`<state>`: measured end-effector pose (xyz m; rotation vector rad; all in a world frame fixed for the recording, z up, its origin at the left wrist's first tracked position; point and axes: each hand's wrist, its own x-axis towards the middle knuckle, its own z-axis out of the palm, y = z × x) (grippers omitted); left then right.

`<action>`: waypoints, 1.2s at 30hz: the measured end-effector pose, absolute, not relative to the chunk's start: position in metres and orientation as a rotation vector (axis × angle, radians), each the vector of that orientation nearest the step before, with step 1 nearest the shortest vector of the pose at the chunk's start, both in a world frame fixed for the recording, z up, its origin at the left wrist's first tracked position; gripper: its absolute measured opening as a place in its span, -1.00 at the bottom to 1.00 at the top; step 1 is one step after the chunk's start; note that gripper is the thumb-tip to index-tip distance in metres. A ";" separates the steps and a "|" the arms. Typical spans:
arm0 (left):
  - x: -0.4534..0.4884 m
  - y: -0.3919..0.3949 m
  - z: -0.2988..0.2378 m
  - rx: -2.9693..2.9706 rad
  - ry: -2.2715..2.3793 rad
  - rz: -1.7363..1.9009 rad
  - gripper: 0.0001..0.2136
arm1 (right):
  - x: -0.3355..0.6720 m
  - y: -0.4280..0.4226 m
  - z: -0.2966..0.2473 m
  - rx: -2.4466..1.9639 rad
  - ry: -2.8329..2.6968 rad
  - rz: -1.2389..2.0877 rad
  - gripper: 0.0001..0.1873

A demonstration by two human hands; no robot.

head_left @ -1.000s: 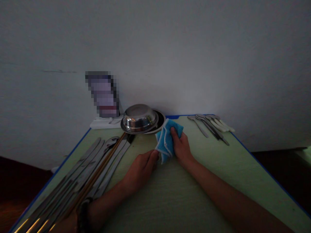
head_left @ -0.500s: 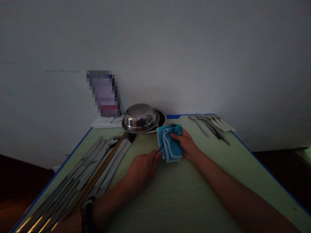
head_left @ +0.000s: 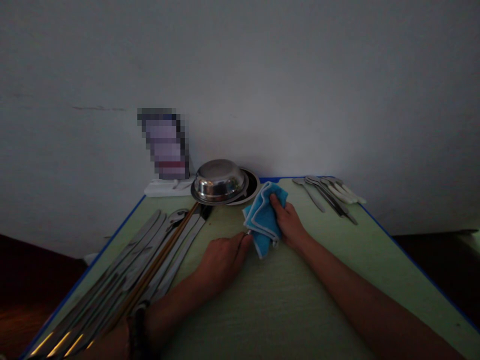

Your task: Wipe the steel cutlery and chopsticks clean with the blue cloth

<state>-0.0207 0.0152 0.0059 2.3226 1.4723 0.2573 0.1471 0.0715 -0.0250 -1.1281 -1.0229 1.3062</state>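
Observation:
My left hand (head_left: 225, 257) is closed round the handle of a thin metal utensil (head_left: 248, 232). The utensil's far end is hidden in a folded blue cloth (head_left: 264, 215) with white edging, so its kind does not show. My right hand (head_left: 288, 220) grips this cloth from the right, thumb on top, wrapped about the utensil. Both hands are held above the middle of the table, close together. A dark band circles my left wrist.
On the green table (head_left: 240, 310), several knives (head_left: 129, 250), a ladle-like spoon (head_left: 177, 216) and wooden chopsticks (head_left: 157, 255) lie at left. An upturned steel bowl (head_left: 219, 180) rests at the back, by a phone (head_left: 167, 145) on a white stand. Several spoons (head_left: 330, 192) lie back right.
My right hand has turned the cloth and shifted it slightly upward; the cloth now covers the utensil's far end, part of which showed before. My left hand keeps its grip almost in place.

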 end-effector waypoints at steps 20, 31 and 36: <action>-0.021 0.013 0.004 2.448 1.487 0.141 -0.62 | 0.146 0.069 -0.016 -0.964 -0.866 1.561 -0.72; -0.020 0.013 0.007 2.421 1.480 0.127 -0.59 | 0.151 0.071 -0.012 -0.879 -0.799 1.704 -0.79; -0.023 0.012 0.004 2.459 1.442 0.157 -0.58 | 0.157 0.070 -0.008 -0.704 -0.861 1.834 -0.62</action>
